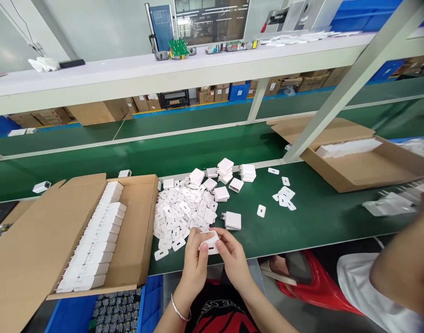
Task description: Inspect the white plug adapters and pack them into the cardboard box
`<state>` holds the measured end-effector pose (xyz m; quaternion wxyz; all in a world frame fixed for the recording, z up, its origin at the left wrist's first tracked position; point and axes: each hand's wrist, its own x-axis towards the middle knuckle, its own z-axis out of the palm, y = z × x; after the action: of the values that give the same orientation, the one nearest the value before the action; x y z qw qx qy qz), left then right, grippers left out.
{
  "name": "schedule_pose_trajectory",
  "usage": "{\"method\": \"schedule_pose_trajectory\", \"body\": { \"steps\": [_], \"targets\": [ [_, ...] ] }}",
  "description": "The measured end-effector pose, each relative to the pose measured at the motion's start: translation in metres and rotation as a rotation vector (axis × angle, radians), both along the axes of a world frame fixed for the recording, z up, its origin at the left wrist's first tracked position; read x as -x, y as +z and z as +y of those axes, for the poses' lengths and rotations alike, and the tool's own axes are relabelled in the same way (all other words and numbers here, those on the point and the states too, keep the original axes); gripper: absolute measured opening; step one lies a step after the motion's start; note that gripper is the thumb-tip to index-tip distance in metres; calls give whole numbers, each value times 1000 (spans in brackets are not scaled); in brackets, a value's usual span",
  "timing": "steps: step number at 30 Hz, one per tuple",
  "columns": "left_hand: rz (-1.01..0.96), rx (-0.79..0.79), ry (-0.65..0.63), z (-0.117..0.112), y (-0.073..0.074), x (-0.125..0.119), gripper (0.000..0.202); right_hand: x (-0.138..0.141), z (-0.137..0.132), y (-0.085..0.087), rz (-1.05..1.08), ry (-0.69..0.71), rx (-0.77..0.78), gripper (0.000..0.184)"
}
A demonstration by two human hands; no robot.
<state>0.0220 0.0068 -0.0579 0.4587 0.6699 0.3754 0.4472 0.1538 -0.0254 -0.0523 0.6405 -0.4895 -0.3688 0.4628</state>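
Between my two hands, near the front edge of the green bench, is a white charger housing (209,238) with a dark port slot facing me. My left hand (195,252) grips its left side, thumb in front. From the right, my right hand (232,253) pinches the same piece with thumb and fingers. Just beyond lies a heap of small white slotted cover plates (180,210). Several white plug chargers (233,220) lie singly or stacked at the heap's right and back.
On the left, an open cardboard box (132,231) holds rows of white chargers (94,245). Loose plates (284,196) lie to the right, before another open cardboard box (351,171). A co-worker's blurred arm (402,259) reaches in at right. A slanted post (337,99) crosses the bench.
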Motion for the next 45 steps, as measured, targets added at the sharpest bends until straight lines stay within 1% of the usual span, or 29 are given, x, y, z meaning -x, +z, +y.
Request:
{"method": "schedule_pose_trajectory", "body": {
  "steps": [7,13,16,18,19,20,22,24,26,28,31,33,38,40,42,43,45],
  "targets": [
    [-79,-9,45,5,-6,-8,37,1,2,-6,10,-33,44,42],
    [-87,-8,24,8,-9,-7,39,0,2,-9,98,70,24,44],
    [-89,-50,8,9,-9,-3,39,0,0,-7,102,86,-25,41],
    [-117,-45,-41,9,-8,1,40,-2,0,-5,98,104,-83,43],
    [-164,-5,-68,10,-8,2,43,-4,0,-5,87,113,-112,46],
    [-237,68,-86,10,-8,3,49,-6,-1,-4,63,119,-137,49],
    [-417,265,-89,10,-6,4,56,-12,-2,-5,-25,125,-172,55],
    [-544,428,-84,8,-4,5,52,-16,-4,-7,-122,127,-185,57],
    [-578,508,-125,5,0,5,46,-19,-6,-10,-175,146,-193,58],
    [-580,557,-207,2,4,5,49,-21,-7,-11,-187,186,-204,58],
    [-608,620,-342,-2,12,7,63,-22,-9,-10,-206,245,-204,58],
    [-616,647,-384,-2,17,11,73,-23,-10,-8,-228,283,-185,59],
    [-532,611,-391,1,23,23,86,-24,-10,3,-347,304,-169,59],
    [-509,592,-407,1,24,28,87,-24,-10,7,-397,302,-169,60],
    [-469,573,-410,0,27,32,83,-23,-10,9,-438,298,-162,61],
    [-434,557,-387,1,30,35,80,-23,-10,10,-457,292,-159,61],
    [-337,500,-292,7,37,44,72,-24,-10,9,-489,260,-153,58]
  ]
}}
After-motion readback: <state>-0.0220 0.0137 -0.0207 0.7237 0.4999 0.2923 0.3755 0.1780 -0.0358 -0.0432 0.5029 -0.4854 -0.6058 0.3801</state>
